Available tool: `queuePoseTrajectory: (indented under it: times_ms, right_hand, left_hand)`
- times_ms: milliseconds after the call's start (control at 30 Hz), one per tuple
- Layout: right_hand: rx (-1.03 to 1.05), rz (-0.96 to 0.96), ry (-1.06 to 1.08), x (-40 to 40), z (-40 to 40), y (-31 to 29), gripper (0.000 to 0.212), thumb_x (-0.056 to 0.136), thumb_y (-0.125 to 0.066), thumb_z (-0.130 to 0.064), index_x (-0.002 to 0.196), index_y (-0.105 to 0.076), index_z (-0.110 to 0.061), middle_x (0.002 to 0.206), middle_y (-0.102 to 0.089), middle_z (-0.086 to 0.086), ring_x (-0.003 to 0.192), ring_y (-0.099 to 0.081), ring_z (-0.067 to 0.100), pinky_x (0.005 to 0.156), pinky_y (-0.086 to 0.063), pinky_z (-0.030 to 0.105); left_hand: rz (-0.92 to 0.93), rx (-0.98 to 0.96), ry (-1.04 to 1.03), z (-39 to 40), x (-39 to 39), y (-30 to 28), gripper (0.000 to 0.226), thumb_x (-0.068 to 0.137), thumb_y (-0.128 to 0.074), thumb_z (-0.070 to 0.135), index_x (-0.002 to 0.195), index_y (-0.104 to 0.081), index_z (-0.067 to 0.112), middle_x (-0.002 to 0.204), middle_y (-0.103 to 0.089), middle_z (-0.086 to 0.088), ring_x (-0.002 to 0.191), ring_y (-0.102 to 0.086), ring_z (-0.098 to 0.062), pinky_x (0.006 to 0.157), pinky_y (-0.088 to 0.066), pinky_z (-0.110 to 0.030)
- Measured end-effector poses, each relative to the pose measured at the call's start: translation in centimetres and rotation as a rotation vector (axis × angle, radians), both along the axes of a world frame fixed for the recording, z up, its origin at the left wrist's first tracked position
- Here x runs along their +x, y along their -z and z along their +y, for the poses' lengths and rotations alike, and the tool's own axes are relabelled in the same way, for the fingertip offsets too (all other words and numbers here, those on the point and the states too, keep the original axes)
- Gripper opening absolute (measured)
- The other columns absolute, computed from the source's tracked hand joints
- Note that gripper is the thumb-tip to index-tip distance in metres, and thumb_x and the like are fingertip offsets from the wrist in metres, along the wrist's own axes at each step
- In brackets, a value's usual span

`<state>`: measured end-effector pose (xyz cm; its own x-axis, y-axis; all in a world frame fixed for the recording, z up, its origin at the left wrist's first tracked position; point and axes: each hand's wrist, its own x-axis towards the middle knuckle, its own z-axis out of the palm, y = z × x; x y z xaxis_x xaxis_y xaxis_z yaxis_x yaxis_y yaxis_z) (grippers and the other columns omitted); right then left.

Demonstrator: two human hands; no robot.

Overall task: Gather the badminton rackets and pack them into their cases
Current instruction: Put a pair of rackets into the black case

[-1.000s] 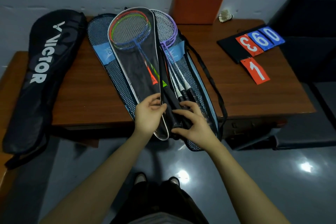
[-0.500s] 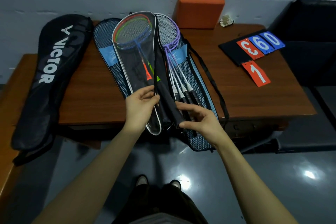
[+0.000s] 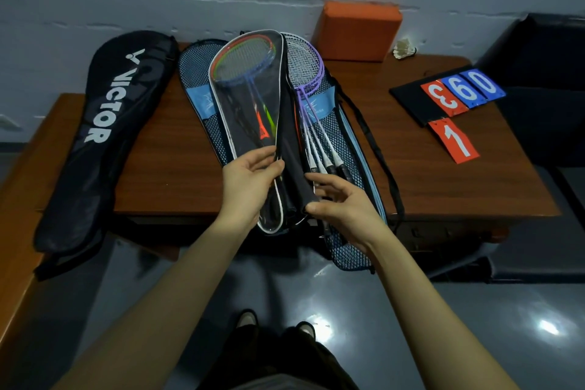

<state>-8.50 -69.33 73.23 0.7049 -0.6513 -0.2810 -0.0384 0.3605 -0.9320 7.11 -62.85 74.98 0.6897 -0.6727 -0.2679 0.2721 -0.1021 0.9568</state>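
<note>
A clear-fronted case with white piping [image 3: 243, 123] lies at the table's middle, holding a colourful racket [image 3: 243, 68] with a red, green and blue frame. My left hand [image 3: 248, 187] grips the case's lower end by its edge. My right hand [image 3: 343, 203] pinches the dark flap of the same case [image 3: 292, 168] between thumb and fingers. Under it lies an open blue mesh case [image 3: 351, 149] with purple-framed rackets [image 3: 305, 73], their white shafts and black grips fanned out beside my right hand. A black Victor case [image 3: 104, 123] lies to the left, hanging over the table edge.
A wooden table [image 3: 443, 180] carries an orange block [image 3: 357, 30] at the back wall, a shuttlecock [image 3: 403, 49], and a black scoreboard with number cards [image 3: 452, 98] at the right. A black strap [image 3: 380, 165] trails off the mesh case. A dark seat stands at the right.
Both hands have risen a little along the case's lower end. My right hand has shifted from lying over the grips to pinching the dark flap.
</note>
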Motion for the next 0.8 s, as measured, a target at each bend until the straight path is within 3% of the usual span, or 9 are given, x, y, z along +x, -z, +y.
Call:
queuePoseTrajectory:
  times_ms: [133,300,467,633,800]
  right_hand:
    - [-0.001,-0.058,-0.019,0.4,0.3,0.5,0.053,0.066,-0.073,0.003,0.114,-0.064,-0.017,0.094,-0.068,0.006,0.083,-0.064,0.021,0.083,-0.05,0.037]
    - [0.109,-0.189,-0.089,0.6,0.7,1.0,0.062,0.061,-0.084,-0.017,0.12,-0.063,-0.013,0.103,-0.066,0.01,0.095,-0.061,0.025,0.091,-0.05,0.036]
    - [0.059,-0.099,0.013,1.7,1.3,0.5,0.04,0.074,-0.065,0.013,0.105,-0.066,-0.012,0.076,-0.063,-0.001,0.068,-0.059,0.008,0.07,-0.051,0.017]
    - [0.073,-0.003,0.05,2.4,1.7,1.0,0.038,0.071,-0.067,0.013,0.098,-0.069,-0.014,0.081,-0.058,0.002,0.077,-0.058,0.013,0.077,-0.049,0.025]
    - [-0.015,0.041,0.104,3.5,2.7,0.7,0.034,0.069,-0.07,0.013,0.093,-0.066,-0.011,0.075,-0.056,-0.001,0.06,-0.058,0.005,0.064,-0.049,0.018]
  left_hand:
    - [-0.213,0.089,0.097,0.2,0.7,-0.7,0.031,0.076,-0.072,0.005,0.106,-0.066,0.01,0.098,-0.067,-0.011,0.092,-0.065,-0.014,0.085,-0.052,-0.023]
    - [-0.296,0.14,0.157,0.5,1.2,-1.3,0.027,0.074,-0.075,0.009,0.099,-0.067,0.013,0.083,-0.063,-0.004,0.076,-0.062,-0.015,0.08,-0.051,-0.029]
    - [-0.502,0.19,0.216,2.6,0.3,-0.4,0.041,0.074,-0.075,0.019,0.112,-0.06,0.016,0.077,-0.055,0.0,0.062,-0.049,-0.008,0.067,-0.044,-0.023]
    - [-0.452,0.21,0.123,4.2,0.0,0.3,0.034,0.075,-0.072,0.006,0.103,-0.06,0.02,0.065,-0.056,0.007,0.05,-0.05,0.003,0.062,-0.045,-0.014]
    - [-0.34,0.165,0.077,3.9,0.5,-0.5,0.026,0.072,-0.073,0.001,0.093,-0.065,0.016,0.066,-0.061,0.004,0.055,-0.055,-0.002,0.062,-0.047,-0.013]
